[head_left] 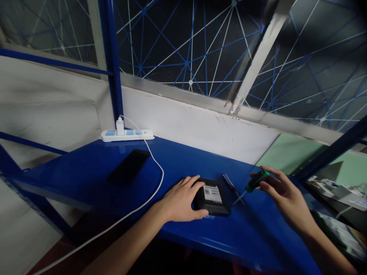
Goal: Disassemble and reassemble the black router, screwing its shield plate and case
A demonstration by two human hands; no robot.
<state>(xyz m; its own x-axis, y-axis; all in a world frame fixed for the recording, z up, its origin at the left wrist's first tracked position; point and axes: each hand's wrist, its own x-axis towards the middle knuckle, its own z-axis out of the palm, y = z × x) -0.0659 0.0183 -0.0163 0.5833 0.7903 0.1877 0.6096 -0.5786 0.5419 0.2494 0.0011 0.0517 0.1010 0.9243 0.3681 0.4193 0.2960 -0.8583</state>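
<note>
My left hand (183,200) rests over the left side of a flat black electronic device (211,209), fingers at its far edge and thumb at its near edge. A white printed label (212,194) faces up on the device. Between the fingers of my right hand (282,194) is a screwdriver (256,182) with a green and black handle. Its thin shaft slants down to the left, with the tip near the device's right corner; whether they touch I cannot tell. A slim tool with a clear bluish handle (228,181) and thin shaft lies just right of the device.
A dark phone-like slab (129,166) lies on the blue table (183,162). Behind it stands a white power strip (127,135) with a plugged-in charger (120,126). The charger's white cable (155,160) curves across the table. Blue posts (112,57) rise at the back.
</note>
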